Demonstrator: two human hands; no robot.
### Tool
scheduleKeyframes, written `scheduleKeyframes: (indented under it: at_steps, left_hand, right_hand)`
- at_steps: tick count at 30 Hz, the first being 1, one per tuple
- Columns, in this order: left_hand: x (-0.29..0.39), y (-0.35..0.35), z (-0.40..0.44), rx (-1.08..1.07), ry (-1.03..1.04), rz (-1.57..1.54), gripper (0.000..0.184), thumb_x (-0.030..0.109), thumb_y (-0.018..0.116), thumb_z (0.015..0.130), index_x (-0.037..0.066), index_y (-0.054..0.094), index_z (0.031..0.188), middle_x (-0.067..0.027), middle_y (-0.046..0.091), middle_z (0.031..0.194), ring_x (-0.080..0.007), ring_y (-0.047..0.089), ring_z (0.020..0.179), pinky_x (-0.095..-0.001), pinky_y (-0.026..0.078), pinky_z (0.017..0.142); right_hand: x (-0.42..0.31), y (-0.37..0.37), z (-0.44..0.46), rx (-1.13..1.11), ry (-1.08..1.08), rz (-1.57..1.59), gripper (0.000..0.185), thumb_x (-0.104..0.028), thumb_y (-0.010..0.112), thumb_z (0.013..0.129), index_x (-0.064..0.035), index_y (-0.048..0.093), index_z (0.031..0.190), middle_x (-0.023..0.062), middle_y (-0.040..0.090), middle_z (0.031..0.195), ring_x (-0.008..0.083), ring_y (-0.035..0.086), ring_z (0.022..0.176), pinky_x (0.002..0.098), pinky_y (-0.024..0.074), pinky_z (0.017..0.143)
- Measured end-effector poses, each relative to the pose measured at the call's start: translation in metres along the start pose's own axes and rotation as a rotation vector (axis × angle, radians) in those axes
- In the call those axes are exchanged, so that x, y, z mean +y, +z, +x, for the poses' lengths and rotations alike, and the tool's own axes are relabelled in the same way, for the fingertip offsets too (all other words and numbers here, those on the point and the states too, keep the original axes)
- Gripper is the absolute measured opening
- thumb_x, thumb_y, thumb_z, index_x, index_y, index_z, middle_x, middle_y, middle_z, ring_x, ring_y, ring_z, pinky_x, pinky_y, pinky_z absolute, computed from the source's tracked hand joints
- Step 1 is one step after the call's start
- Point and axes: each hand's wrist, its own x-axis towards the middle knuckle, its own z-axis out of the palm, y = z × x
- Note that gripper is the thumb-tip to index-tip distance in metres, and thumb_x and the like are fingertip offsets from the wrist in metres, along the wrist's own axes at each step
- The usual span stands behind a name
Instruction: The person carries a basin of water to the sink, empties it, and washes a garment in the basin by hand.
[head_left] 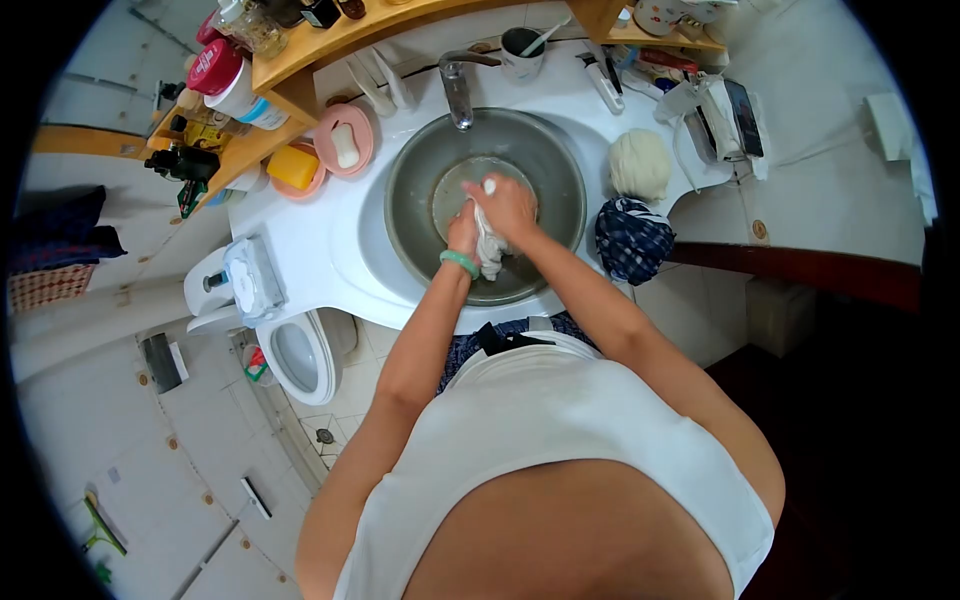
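A wet-looking white cloth [490,248] is bunched between my two hands, low inside a grey metal basin [402,205]. My left hand [463,228], with a green bangle [460,264] at the wrist, is closed on the cloth's left side. Closed over its upper right part is my right hand [510,208]; a bit of white pokes out above the fingers. The cloth's lower end hangs below the hands. Some finger detail is hidden by the cloth and the other hand. Behind the basin, the tap [457,95] points down over the rim.
Pink soap dishes hold a white soap bar [344,145] and a yellow block [292,168]. A cream bundle [640,164] and a dark patterned cloth [634,240] lie right of the basin. A cup [522,62] stands behind. A toilet [300,355] is at lower left.
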Motion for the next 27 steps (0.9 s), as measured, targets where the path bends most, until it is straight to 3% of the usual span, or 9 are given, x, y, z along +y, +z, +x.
scheduleKeyframes:
  at_steps: [4,8,12,13,15,17,23,25,27]
  left_hand:
    - [0.019,-0.015,0.019,-0.003,-0.207,-0.053,0.037,0.032,0.042,0.092,0.002,0.053,0.109,-0.01,0.06,0.096,-0.0227,0.06,0.086,-0.037,0.05,0.075]
    - [0.002,0.013,-0.008,-0.014,-0.133,-0.07,0.039,0.034,0.046,0.089,0.001,0.052,0.108,-0.0116,0.061,0.093,-0.023,0.061,0.081,-0.0361,0.05,0.071]
    - [0.004,-0.024,0.027,-0.177,-0.178,-0.028,0.038,0.036,0.045,0.089,0.002,0.053,0.106,-0.0115,0.06,0.092,-0.0234,0.06,0.082,-0.0356,0.05,0.073]
    - [0.004,-0.039,0.034,-0.387,-0.18,-0.05,0.032,0.032,0.042,0.092,0.005,0.052,0.107,-0.0099,0.06,0.097,-0.0235,0.059,0.086,-0.0362,0.049,0.078]
    - [0.008,-0.016,0.021,-0.25,-0.312,-0.244,0.034,0.035,0.044,0.091,0.005,0.053,0.105,-0.0106,0.06,0.097,-0.0229,0.059,0.083,-0.0356,0.05,0.075]
    - [0.007,0.015,-0.009,0.1,-0.207,0.02,0.034,0.037,0.044,0.09,0.006,0.054,0.101,-0.012,0.06,0.096,-0.0249,0.059,0.082,-0.0375,0.049,0.075]
    - [0.009,-0.002,0.019,0.088,-0.165,0.13,0.037,0.036,0.049,0.087,0.001,0.059,0.094,-0.011,0.063,0.086,-0.0228,0.062,0.077,-0.0338,0.049,0.067]
    - [0.012,0.004,0.0,0.144,-0.077,0.201,0.042,0.038,0.047,0.087,-0.001,0.06,0.094,-0.0124,0.063,0.084,-0.0239,0.062,0.077,-0.034,0.048,0.069]
    - [0.033,0.008,0.01,0.036,0.1,0.979,0.043,0.038,0.047,0.088,-0.002,0.061,0.092,-0.0141,0.063,0.082,-0.0229,0.061,0.078,-0.0331,0.046,0.073]
  right_hand:
    - [-0.002,0.019,-0.047,0.19,-0.382,0.093,0.036,-0.042,0.059,0.079,-0.0068,0.064,0.076,0.02,0.062,0.086,0.0375,0.06,0.08,0.0443,0.0469,0.068]
    - [-0.012,-0.017,-0.009,-0.115,-0.004,-0.147,0.036,-0.042,0.059,0.078,-0.0067,0.066,0.08,0.0219,0.06,0.089,0.0377,0.06,0.079,0.044,0.0469,0.071]
    - [0.008,0.024,-0.025,0.301,-0.307,0.045,0.036,-0.04,0.055,0.081,-0.006,0.066,0.073,0.0191,0.062,0.074,0.037,0.061,0.07,0.045,0.0477,0.066]
    - [-0.002,0.019,-0.033,0.301,-0.312,0.046,0.036,-0.04,0.055,0.081,-0.006,0.066,0.073,0.0191,0.062,0.074,0.037,0.061,0.07,0.045,0.0477,0.066]
    - [-0.012,0.01,-0.041,0.162,-0.213,0.008,0.034,-0.038,0.058,0.079,-0.0057,0.066,0.072,0.0195,0.061,0.077,0.0364,0.061,0.07,0.0451,0.0477,0.065]
    - [0.006,0.016,-0.017,0.135,-0.076,-0.008,0.034,-0.038,0.058,0.079,-0.0061,0.066,0.073,0.0206,0.06,0.077,0.0361,0.061,0.071,0.0451,0.0475,0.065]
    - [-0.014,0.003,-0.048,0.328,-0.413,-0.012,0.04,-0.042,0.053,0.083,-0.0051,0.064,0.074,0.0226,0.061,0.072,0.037,0.06,0.069,0.0452,0.0466,0.062]
    - [0.0,-0.001,-0.01,0.08,-0.029,0.025,0.039,-0.042,0.055,0.083,-0.004,0.062,0.074,0.0221,0.059,0.076,0.0366,0.06,0.073,0.0446,0.0462,0.062]
    - [0.005,-0.014,0.005,0.173,-0.083,0.08,0.038,-0.04,0.056,0.083,-0.0031,0.06,0.075,0.0211,0.058,0.075,0.0358,0.06,0.072,0.0437,0.0457,0.062]
